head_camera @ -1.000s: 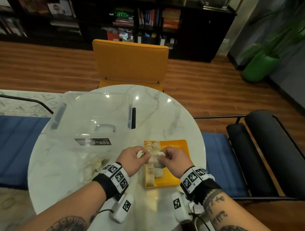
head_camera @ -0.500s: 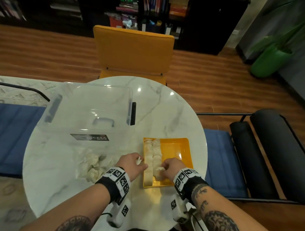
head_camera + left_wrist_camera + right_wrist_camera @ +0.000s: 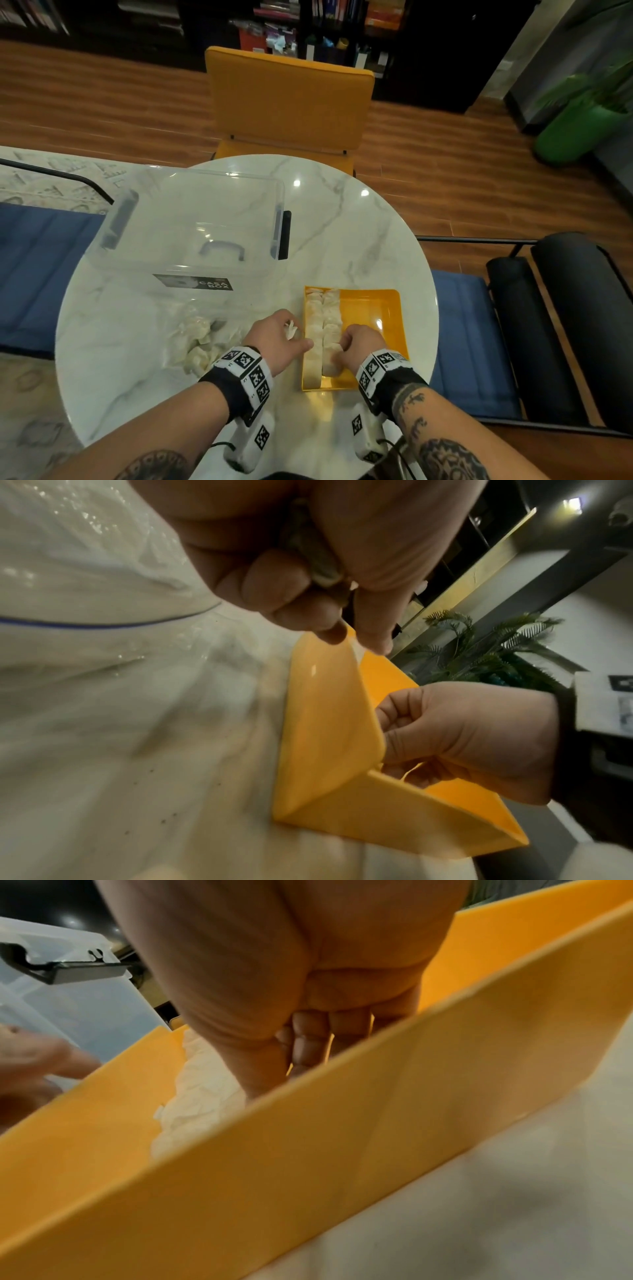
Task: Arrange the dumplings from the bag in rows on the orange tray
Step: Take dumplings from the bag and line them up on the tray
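On the marble table [image 3: 359, 222] the orange tray [image 3: 383, 308] holds two rows of dumplings [image 3: 323, 318] along its left side. The right hand [image 3: 359, 346] is down in the tray, fingers curled on a near dumpling. The left hand [image 3: 277, 337] pinches another just left of the tray, beside the bag [image 3: 191, 339]

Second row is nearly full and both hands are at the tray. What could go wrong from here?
1. The right hand is down among the packed dumpling rows at the orange tray's near end; pressing could squash or shift neighbours.
2. The left hand grips a spare dumpling at the tray's left wall; a tight grip may crush it.
3. A nudge might slide the tray on the marble table.
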`<state>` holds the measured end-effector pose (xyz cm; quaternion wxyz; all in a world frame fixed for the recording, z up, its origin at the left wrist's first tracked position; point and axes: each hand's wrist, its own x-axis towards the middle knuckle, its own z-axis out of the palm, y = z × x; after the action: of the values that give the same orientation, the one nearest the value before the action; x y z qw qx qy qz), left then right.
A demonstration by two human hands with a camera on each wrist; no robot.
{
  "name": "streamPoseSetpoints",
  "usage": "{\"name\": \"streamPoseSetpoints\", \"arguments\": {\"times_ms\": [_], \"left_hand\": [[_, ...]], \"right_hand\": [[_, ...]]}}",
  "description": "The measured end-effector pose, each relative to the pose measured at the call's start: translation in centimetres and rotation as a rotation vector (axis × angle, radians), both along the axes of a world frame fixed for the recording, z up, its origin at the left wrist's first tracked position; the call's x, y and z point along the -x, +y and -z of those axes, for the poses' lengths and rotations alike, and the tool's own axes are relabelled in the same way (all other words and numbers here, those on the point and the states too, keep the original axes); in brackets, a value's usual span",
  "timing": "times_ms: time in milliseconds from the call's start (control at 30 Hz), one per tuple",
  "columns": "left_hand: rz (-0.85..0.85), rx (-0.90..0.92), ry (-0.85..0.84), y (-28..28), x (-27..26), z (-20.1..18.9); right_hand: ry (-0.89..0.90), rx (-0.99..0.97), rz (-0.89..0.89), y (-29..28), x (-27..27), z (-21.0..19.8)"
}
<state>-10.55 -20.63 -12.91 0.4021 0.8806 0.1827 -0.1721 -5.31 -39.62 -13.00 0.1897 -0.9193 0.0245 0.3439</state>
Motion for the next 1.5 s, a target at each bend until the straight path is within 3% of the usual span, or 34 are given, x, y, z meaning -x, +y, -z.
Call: {"name": "streamPoseSetpoints", "arguments": {"times_ms": [133, 233, 333, 433, 600, 700, 933, 1133, 1400, 1500], "left_hand": [[-0.160, 0.322, 0.005, 0.0, -0.3, -1.4], [-0.214, 0.620, 0.058, -0.2, -0.5, -3.3], [-0.164, 0.755, 0.040, -0.8, -0.3, -4.8], [-0.083, 0.814, 0.005, -1.6, -0.1, -5.5], [-0.002, 0.847, 0.001, -1.7, 0.6, -6.4], [0.003, 0.851, 0.019, -1.5, 1.0, -6.8], [-0.021, 0.630, -0.075, -1.2, 1.5, -6.4], [-0.030, 0.582, -0.087, -1.1, 1.3, -6.4], [-0.040, 0.505, -0.123, -1.0, 0.8, -5.1], [-0.070, 0.366, -0.101, -0.4, 0.8, -3.9]], "right_hand": [[-0.079, -0.039, 0.028, -0.3, -0.2, -1.2], [-0.221, -0.329, 0.071, 0.2, 0.0, -3.8], [-0.228, -0.709, 0.121, 1.3, 0.5, -7.6], [-0.182, -0.716, 0.014, 2.3, 1.0, -9.4], [-0.174, -0.708, 0.105, 2.3, 1.7, -9.3], [-0.253, -0.600, 0.069, 1.8, 2.0, -9.6], [-0.363, -0.577, 0.083, 1.7, 2.6, -9.7], [-0.390, -0.537, 0.069, 1.3, 2.5, -9.1], [-0.272, -0.496, 0.027, 0.2, 1.8, -8.0], [-0.213, -0.397, 0.001, -0.8, 1.5, -6.9]]}}
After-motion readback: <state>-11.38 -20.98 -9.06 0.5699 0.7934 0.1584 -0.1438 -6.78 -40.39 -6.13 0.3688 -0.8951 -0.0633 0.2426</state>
